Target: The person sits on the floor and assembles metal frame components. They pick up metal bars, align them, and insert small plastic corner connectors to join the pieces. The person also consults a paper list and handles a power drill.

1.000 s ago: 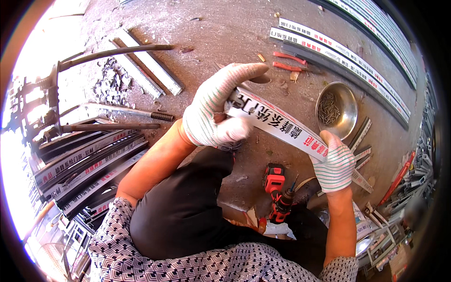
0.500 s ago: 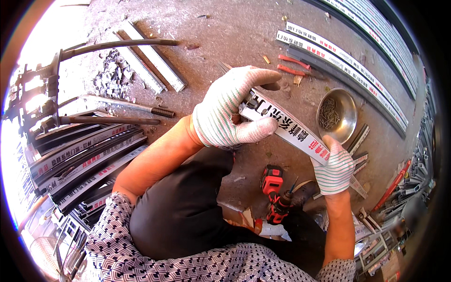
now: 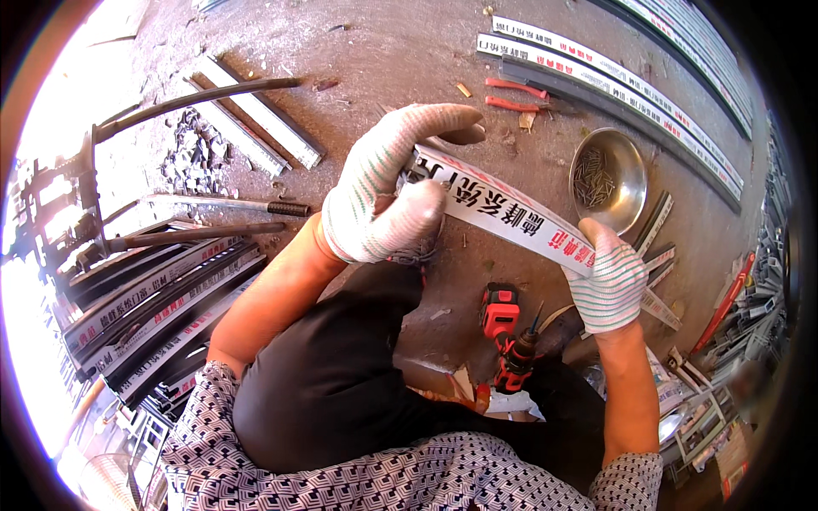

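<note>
A short length of metal profile [image 3: 503, 204], covered in white film with black and red print, is held up in front of me, slanting down to the right. My left hand [image 3: 383, 187], in a white knit glove with green stripes, grips its far left end, thumb over the printed face and fingers curled at the upper edge. At the lower right end, my gloved right hand [image 3: 609, 281] pinches the profile with the thumb on top; its other fingers are mostly hidden. Below the profile, a red and black cordless drill [image 3: 509, 336] with a bit fitted lies by my leg.
A steel bowl [image 3: 630, 175] of screws stands to the right, near red-handled pliers [image 3: 516, 94]. Long profiles [image 3: 622, 77] lie at the far right. Stacked profiles [image 3: 162, 298] and a metal rack [image 3: 94, 187] are at left, near a pile of metal bits [image 3: 192, 149].
My left hand has moved left and slightly nearer with its end of the profile. The printed face is turned more toward me. My right hand keeps its hold.
</note>
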Motion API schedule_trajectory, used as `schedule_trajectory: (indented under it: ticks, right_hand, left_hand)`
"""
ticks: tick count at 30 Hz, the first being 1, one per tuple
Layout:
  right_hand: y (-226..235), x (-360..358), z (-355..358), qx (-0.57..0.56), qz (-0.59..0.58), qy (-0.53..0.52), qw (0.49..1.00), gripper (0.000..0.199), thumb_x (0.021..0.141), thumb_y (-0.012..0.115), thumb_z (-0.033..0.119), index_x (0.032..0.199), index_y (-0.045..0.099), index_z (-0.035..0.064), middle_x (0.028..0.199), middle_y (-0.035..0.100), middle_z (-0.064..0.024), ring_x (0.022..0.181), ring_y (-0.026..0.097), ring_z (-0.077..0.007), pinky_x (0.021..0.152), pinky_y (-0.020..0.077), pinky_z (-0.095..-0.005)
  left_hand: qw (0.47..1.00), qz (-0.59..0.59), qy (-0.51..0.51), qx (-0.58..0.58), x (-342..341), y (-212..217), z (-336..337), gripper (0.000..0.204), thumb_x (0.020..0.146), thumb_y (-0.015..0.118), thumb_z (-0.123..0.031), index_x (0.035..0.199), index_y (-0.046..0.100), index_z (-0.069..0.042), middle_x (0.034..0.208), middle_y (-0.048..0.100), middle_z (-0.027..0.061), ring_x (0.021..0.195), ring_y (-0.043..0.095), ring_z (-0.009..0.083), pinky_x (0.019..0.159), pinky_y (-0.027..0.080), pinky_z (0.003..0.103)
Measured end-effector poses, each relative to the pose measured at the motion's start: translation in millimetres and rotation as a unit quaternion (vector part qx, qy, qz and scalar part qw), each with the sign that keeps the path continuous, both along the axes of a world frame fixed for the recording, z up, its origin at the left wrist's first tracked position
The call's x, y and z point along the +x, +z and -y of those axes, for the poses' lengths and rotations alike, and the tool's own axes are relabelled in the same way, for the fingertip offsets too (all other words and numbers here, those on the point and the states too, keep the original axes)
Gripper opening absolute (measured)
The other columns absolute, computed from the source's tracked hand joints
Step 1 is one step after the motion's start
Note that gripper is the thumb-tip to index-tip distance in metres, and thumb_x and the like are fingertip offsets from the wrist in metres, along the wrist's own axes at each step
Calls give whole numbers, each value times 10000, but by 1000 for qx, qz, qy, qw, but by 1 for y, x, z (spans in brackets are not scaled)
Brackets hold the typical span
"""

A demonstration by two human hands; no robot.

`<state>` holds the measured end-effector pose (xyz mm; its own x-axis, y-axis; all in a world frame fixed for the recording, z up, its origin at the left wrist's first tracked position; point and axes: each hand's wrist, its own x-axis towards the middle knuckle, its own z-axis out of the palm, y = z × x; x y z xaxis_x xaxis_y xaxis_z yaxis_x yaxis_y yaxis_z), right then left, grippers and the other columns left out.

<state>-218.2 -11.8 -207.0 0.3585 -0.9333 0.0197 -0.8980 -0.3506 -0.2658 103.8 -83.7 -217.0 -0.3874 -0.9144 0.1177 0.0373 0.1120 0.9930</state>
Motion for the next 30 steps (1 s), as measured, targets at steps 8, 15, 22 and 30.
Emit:
schedule_trajectory:
  ticks: [8, 15, 22, 30]
  right_hand:
    - [2, -1, 1, 17, 7, -5, 1000, 564, 675, 880, 142, 1167, 628, 33, 1030, 729, -159, 893, 714, -365, 807, 570, -428]
    - [1, 0, 3, 6, 10, -3, 1000, 563, 686, 889, 183, 1168, 634, 40, 1036, 728, -157, 878, 711, -361, 795, 567, -426]
    - [1, -3, 4, -9, 24, 0, 1000, 566, 676, 882, 160, 1170, 630, 51, 1042, 728, -146, 867, 707, -357, 784, 564, -429]
    - [-1, -3, 6, -11, 25, 2, 1000, 583, 676, 877, 139, 1185, 605, 61, 1033, 724, -139, 862, 706, -352, 771, 563, -428]
  left_hand:
    - [997, -68, -23, 36, -3, -3, -1, 843, 960, 580, -577, 1477, 416, 68, 1336, 604, 188, 1096, 606, 192, 966, 473, 333]
    - [998, -52, 3, 29, -3, -1, -2, 917, 936, 613, -585, 1516, 340, 71, 1373, 569, 197, 1033, 616, 170, 923, 485, 320]
    - [996, -17, 48, -77, 1, -10, 5, 916, 930, 615, -586, 1498, 358, 85, 1405, 537, 220, 1228, 564, 253, 1081, 392, 389]
    - [975, -19, 127, -184, 8, -20, 13, 842, 942, 567, -598, 1413, 466, 93, 1389, 543, 224, 1321, 510, 314, 1159, 316, 437]
